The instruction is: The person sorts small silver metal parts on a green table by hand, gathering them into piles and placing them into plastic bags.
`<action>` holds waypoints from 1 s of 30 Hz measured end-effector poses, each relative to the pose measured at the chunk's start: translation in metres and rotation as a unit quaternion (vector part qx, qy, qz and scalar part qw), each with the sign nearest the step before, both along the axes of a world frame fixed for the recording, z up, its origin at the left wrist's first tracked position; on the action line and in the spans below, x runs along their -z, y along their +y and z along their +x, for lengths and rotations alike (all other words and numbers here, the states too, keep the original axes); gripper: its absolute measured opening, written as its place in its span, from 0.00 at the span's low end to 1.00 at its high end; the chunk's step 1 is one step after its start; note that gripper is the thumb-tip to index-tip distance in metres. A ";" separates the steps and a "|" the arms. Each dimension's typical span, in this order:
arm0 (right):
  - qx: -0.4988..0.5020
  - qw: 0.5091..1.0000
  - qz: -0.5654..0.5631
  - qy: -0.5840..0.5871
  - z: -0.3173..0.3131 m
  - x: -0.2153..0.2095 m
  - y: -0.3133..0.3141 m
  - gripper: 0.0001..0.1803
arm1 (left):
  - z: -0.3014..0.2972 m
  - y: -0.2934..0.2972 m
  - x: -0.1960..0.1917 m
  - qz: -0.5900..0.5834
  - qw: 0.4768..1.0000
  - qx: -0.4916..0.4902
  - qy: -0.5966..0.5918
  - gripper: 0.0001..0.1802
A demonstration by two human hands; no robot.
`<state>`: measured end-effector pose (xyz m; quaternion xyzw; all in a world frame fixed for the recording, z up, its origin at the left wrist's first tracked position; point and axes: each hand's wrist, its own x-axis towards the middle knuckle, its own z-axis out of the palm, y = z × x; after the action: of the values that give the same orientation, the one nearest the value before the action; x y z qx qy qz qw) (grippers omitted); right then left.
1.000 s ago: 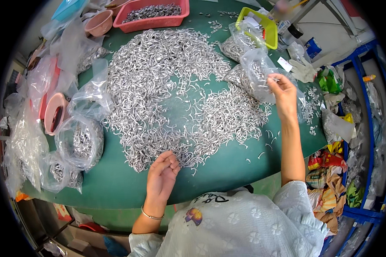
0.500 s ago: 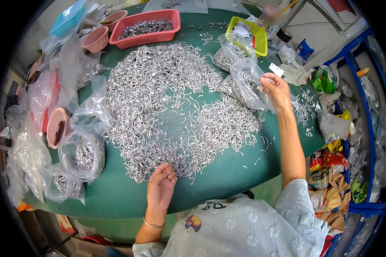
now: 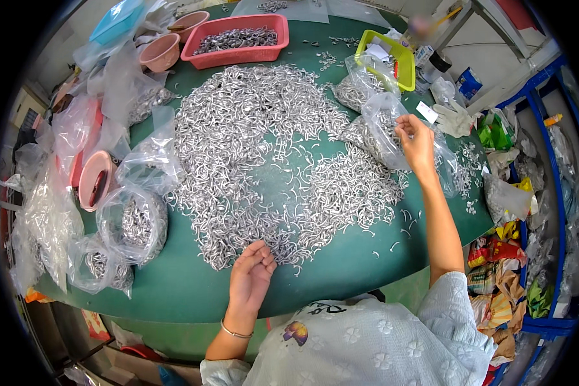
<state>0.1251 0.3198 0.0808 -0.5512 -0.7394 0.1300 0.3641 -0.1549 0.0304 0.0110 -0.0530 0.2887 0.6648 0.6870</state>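
A wide heap of small curved silver metal pieces covers the middle of the green table. At its near edge is my left hand, palm partly up, fingers curled together; anything inside them is hidden. My right hand reaches out to the right with thumb and fingertips pinched together. They are beside the mouth of a clear plastic bag partly filled with metal pieces. Whether the pinch holds a piece or the bag's film, I cannot make out. Another filled clear bag lies just behind.
Behind the heap stand a pink tray of metal parts and a yellow-green basket. On the left are pink bowls and clear bags of pieces. Loose small pieces and a blue shelf rack are at right.
The whole view has shifted slightly, so the table appears farther right. My right hand has moved a little left toward the bag, its fingers more curled. My left hand stays near the heap's edge.
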 end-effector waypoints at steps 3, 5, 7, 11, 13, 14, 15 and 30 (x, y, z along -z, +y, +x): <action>-0.044 0.995 0.052 -0.075 0.005 -0.003 0.001 0.09 | 0.001 0.000 -0.001 -0.008 1.000 -0.008 0.007 0.12; -0.080 0.987 0.080 -0.119 0.006 -0.006 0.002 0.10 | 0.001 0.000 0.000 -0.011 1.000 -0.010 0.006 0.12; -0.106 0.981 0.081 -0.139 0.005 -0.012 0.001 0.11 | 0.001 0.001 0.001 -0.009 1.000 -0.010 0.004 0.12; -0.119 0.983 0.125 -0.061 0.014 -0.020 0.007 0.13 | 0.001 0.000 0.002 0.003 1.000 -0.007 0.002 0.12; -0.076 0.980 -0.050 0.176 0.006 -0.022 0.006 0.11 | 0.001 0.000 0.001 0.003 1.000 -0.006 0.001 0.12; -0.091 0.958 -0.109 0.250 -0.011 -0.035 -0.005 0.10 | 0.002 0.000 0.001 0.000 1.000 -0.005 0.001 0.11; -0.132 0.901 -0.201 0.360 -0.028 -0.030 -0.006 0.10 | 0.002 -0.001 0.001 -0.003 1.000 -0.005 0.000 0.11; -0.194 0.958 -0.131 -0.167 -0.186 0.070 -0.017 0.21 | 0.006 -0.006 -0.003 -0.011 1.000 -0.006 0.006 0.13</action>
<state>-0.0610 0.3028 0.0107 -0.4540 -0.8587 0.2004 0.1277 -0.1489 0.0240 0.0142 -0.0586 0.2999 0.6662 0.6803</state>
